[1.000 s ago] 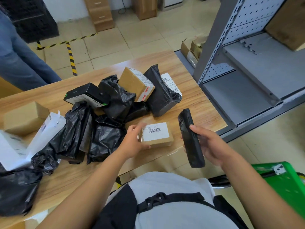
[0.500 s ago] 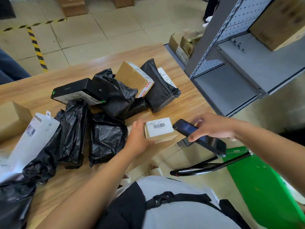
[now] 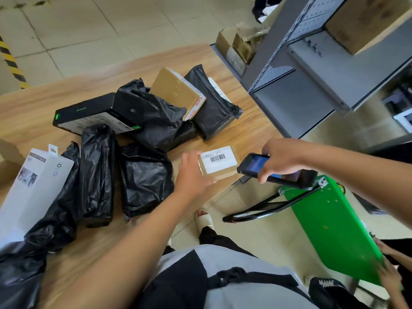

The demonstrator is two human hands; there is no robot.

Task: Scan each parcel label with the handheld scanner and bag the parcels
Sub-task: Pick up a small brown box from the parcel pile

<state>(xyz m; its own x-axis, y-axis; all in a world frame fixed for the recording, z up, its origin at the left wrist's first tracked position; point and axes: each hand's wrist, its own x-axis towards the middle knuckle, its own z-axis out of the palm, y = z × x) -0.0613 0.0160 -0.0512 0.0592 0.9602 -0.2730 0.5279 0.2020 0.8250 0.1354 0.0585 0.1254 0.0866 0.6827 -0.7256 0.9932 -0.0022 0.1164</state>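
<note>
A small brown cardboard parcel (image 3: pixel 219 162) with a white barcode label lies at the near edge of the wooden table (image 3: pixel 252 130). My left hand (image 3: pixel 192 175) grips its left side, thumb underneath. My right hand (image 3: pixel 283 159) holds the black handheld scanner (image 3: pixel 276 171) level, just right of the parcel, its lit screen up and its front end toward the label. Several black plastic bags (image 3: pixel 145 175) with parcels inside lie on the table to the left.
A taped brown box (image 3: pixel 178 92), a black box (image 3: pixel 89 114) and a white carton (image 3: pixel 33 186) lie among the bags. A grey metal shelf (image 3: pixel 312 74) stands right of the table. A green cart (image 3: pixel 330 221) sits below right, with another person's hands (image 3: pixel 388 270) on it.
My right hand turned the scanner from upright to level and brought it close to the parcel's label. My left hand kept hold of the parcel. The view tilted down.
</note>
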